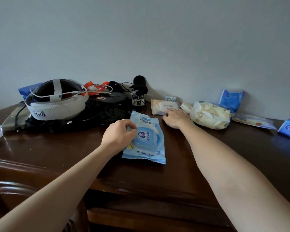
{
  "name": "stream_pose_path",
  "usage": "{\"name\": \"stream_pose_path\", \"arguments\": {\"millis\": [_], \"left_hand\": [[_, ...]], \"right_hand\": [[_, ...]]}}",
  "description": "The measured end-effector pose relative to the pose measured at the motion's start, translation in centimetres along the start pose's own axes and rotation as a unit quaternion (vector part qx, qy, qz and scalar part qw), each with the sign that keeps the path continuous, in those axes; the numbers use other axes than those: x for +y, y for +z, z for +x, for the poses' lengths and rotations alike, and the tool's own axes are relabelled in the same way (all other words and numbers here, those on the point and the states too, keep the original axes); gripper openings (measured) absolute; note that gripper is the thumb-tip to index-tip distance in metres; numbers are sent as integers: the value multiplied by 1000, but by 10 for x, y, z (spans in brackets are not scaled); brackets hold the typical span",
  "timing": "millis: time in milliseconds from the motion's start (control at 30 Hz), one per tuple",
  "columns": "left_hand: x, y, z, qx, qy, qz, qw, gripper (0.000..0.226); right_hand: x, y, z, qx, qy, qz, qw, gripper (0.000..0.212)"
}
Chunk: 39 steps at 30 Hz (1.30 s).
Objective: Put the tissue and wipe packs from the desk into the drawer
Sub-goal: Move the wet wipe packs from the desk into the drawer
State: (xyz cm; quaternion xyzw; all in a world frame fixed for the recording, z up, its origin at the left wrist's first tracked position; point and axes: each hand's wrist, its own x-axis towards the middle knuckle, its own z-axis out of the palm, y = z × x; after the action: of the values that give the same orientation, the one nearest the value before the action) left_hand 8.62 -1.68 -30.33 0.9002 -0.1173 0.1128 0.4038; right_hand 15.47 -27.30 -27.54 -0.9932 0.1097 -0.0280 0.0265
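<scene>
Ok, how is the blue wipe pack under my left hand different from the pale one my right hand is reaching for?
The blue wipe pack is light blue with a round lid panel; the beige wipe pack is cream with a white label. The blue one looks larger and lies mid-desk, the beige one sits back near the wall. The left hand grips the blue pack's edge; the right hand only touches the beige pack. Both lie flat on the desk.

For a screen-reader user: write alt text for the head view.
A person's left hand grips a light blue wipe pack on a dark wooden desk, while the right hand touches a beige pack; more packs lie along the wall.
</scene>
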Motion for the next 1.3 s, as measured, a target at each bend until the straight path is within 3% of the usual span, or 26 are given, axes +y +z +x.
{"name": "stream_pose_path", "arguments": {"millis": [100,200,267,300,367,433,633,767,833,900,967,1033,1100,1200,1300], "left_hand": [[1,-2,-2,10,-5,-27,1000,13],[0,-5,-2,39,-15,-78,996,14],[-1,-6,0,47,-17,-94,994,14],[-1,-6,0,46,-17,-97,994,14],[-2,-5,0,43,-15,-95,994,14],[-2,-5,1,42,-20,-94,994,14],[-2,-4,-1,29,-3,-61,998,15],[-1,-7,-3,27,-8,-59,998,13],[3,-9,-8,25,-4,-52,998,13],[8,-10,-15,21,0,-42,999,15],[12,-10,-22,14,-1,-32,999,16],[13,-11,-28,13,-12,-27,999,15],[13,-12,-34,13,-19,-29,999,16],[12,-14,-39,13,-21,-42,999,15],[11,-14,-40,20,-21,-44,999,14]], "right_hand": [[11,-4,-29,27,-19,-14,999,51],[21,-15,-51,144,-37,-115,982,46],[29,-28,-57,194,-37,-107,974,42],[33,-31,-60,158,-28,-63,985,44],[38,-22,-71,10,-20,14,1000,66],[40,3,-88,-46,-21,33,998,77],[59,-17,-114,-59,-66,72,993,76],[65,-41,-145,107,-60,129,984,55],[70,-46,-167,85,-3,61,995,61],[74,-49,-194,3,94,15,995,92],[75,-50,-220,-89,167,-14,982,119],[75,-49,-243,-146,210,-27,966,126],[71,-49,-255,-141,220,-13,965,118],[62,-48,-263,-65,197,41,977,105],[53,-37,-275,-18,177,26,984,114]]}}
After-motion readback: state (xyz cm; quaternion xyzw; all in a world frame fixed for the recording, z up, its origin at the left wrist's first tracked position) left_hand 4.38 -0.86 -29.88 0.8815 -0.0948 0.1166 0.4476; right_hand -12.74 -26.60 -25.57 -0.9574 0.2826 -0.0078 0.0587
